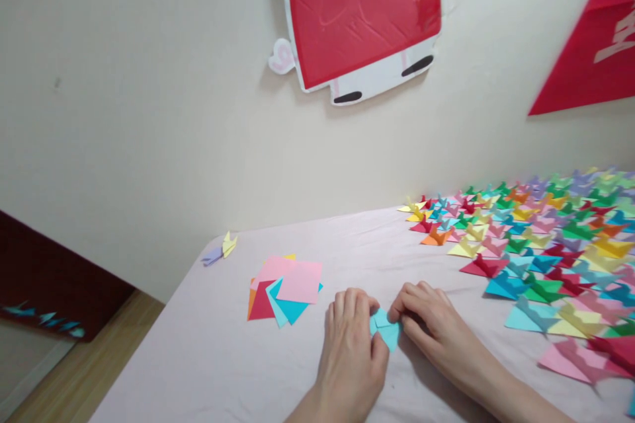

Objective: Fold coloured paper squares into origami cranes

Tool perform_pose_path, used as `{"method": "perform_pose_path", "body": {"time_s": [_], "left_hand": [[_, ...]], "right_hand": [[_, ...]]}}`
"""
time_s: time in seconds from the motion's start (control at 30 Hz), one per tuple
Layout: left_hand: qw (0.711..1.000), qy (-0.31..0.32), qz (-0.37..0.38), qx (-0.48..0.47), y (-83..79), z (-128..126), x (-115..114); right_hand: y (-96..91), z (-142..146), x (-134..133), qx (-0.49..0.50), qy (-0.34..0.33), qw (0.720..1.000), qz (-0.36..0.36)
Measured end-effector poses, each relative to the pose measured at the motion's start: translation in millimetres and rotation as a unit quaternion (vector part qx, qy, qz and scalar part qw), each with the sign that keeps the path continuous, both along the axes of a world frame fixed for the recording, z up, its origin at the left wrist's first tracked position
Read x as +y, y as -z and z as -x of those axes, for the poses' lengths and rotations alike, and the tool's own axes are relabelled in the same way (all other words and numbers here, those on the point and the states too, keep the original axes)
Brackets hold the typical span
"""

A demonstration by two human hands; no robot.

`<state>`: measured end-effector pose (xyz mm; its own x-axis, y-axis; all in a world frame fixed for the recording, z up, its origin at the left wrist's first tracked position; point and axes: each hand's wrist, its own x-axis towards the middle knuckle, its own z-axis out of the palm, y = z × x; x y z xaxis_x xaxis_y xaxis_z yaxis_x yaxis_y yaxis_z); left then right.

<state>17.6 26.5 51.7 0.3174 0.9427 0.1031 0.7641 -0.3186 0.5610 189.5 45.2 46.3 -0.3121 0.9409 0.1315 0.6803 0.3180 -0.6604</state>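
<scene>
A small light-blue folded paper (385, 330) lies on the pale pink table (208, 350) near its front. My left hand (351, 344) presses on the paper's left side with fingers curled. My right hand (425, 317) pinches its right side with bent fingertips. Both hands meet over the paper and hide part of it. Just left of my hands lies a small stack of flat coloured paper squares (285, 291), pink on top, with blue, red and orange beneath.
Many folded paper figures (546, 251) in several colours cover the table's right side in rows. Two more folded figures (221, 250), yellow and lilac, sit at the far left corner. A red poster (364, 10) hangs on the wall. Wooden floor (79, 370) shows at left.
</scene>
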Motion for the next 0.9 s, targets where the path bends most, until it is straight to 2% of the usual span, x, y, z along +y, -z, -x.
{"method": "perform_pose_path", "body": {"time_s": [0.2,0.43,0.6,0.8,0.9], "left_hand": [[0.999,0.022,-0.027,-0.016,0.1,1,-5],[0.998,0.028,-0.049,-0.041,5.0,1,-4],[0.996,0.039,-0.056,-0.058,4.9,2,-3],[0.984,0.045,-0.025,-0.169,6.7,4,0],[0.972,0.014,0.004,-0.235,9.1,5,4]], "right_hand": [[-1.6,1,-1,0.032,0.008,0.999,-0.018],[1.2,-5,4,0.213,0.053,0.975,-0.02],[-0.2,-4,4,0.278,0.051,0.959,0.021],[-0.7,-4,3,0.301,0.048,0.952,0.025],[0.9,-4,4,0.315,0.041,0.948,0.009]]}}
